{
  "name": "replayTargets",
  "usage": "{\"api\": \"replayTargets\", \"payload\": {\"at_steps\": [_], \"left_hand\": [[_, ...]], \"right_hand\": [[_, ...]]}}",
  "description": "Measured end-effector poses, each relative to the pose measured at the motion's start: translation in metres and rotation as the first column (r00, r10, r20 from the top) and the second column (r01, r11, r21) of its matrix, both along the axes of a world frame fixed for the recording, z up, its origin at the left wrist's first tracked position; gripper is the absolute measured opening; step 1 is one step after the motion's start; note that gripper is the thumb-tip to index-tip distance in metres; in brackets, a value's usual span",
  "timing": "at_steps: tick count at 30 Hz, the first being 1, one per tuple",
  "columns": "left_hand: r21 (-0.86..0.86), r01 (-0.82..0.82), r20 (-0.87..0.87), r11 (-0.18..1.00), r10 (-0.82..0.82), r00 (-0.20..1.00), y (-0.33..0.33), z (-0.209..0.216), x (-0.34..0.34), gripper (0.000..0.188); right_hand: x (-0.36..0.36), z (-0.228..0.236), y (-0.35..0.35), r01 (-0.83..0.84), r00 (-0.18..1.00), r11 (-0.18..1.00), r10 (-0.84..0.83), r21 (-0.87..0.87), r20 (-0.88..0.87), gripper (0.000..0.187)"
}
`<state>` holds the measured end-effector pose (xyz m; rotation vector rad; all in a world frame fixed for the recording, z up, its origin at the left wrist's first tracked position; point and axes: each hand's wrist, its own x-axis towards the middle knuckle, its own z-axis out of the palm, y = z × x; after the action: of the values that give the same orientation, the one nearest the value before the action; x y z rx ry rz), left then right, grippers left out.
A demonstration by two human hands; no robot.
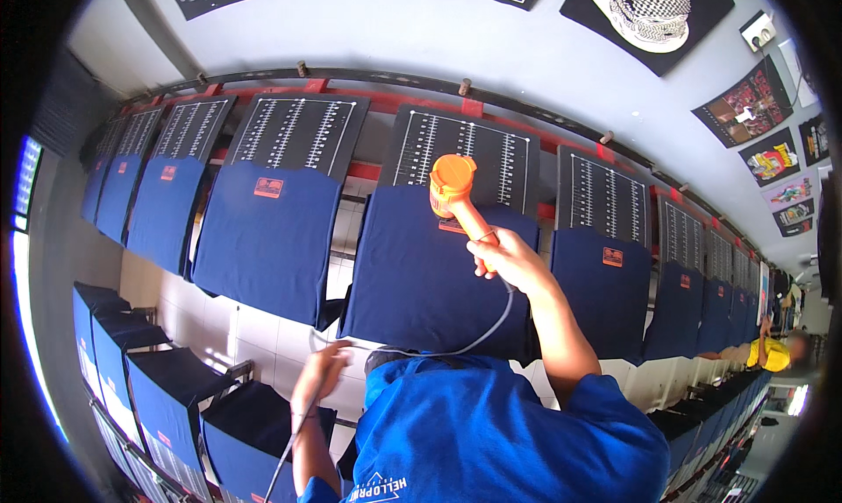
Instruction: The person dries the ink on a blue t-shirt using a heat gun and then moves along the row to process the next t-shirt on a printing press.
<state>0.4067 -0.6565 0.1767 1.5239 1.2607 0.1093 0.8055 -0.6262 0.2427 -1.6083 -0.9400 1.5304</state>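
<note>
My right hand (510,257) is wrapped round the handle of an orange hair dryer (453,180). Its head is over the top edge of a navy blue shirt (421,279) laid on a black board (460,143) marked with white scales. Part of a small orange print (453,226) on that shirt shows beneath the dryer. From the handle a grey cord (493,329) loops down and across to my left hand (323,370), low on the left beside the shirt. The fingers of that hand are closed on the cord, which runs on along the forearm.
Boards with navy shirts and small orange prints line both sides, such as the left neighbour (263,240) and right neighbour (601,284). A dark rail (386,80) runs behind them. More shirts (175,380) stand at lower left. A person in yellow (774,354) is far right.
</note>
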Motion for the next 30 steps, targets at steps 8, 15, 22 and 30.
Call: {"api": "replayTargets", "payload": {"at_steps": [8,15,22,30], "left_hand": [[0.056,0.578,0.415,0.814,-0.545,0.728,-0.028,-0.039,0.169,0.059],[-0.146,0.759,0.527,0.635,-0.599,0.602,-0.090,-0.061,0.268,0.053],[-0.152,0.749,0.549,0.645,-0.575,0.607,-0.201,-0.070,0.381,0.052],[0.036,0.587,0.387,0.809,-0.553,0.738,-0.266,-0.044,0.441,0.039]], "right_hand": [[0.031,0.012,-0.057,0.198,0.978,0.979,-0.201,-0.055,-0.058,0.027],[0.141,0.011,-0.185,0.456,0.869,0.888,-0.458,-0.059,-0.187,0.028],[0.290,-0.002,-0.290,0.525,0.851,0.850,-0.526,-0.033,-0.008,0.026],[0.384,0.002,-0.316,0.277,0.957,0.955,-0.284,-0.103,-0.059,0.027]]}}
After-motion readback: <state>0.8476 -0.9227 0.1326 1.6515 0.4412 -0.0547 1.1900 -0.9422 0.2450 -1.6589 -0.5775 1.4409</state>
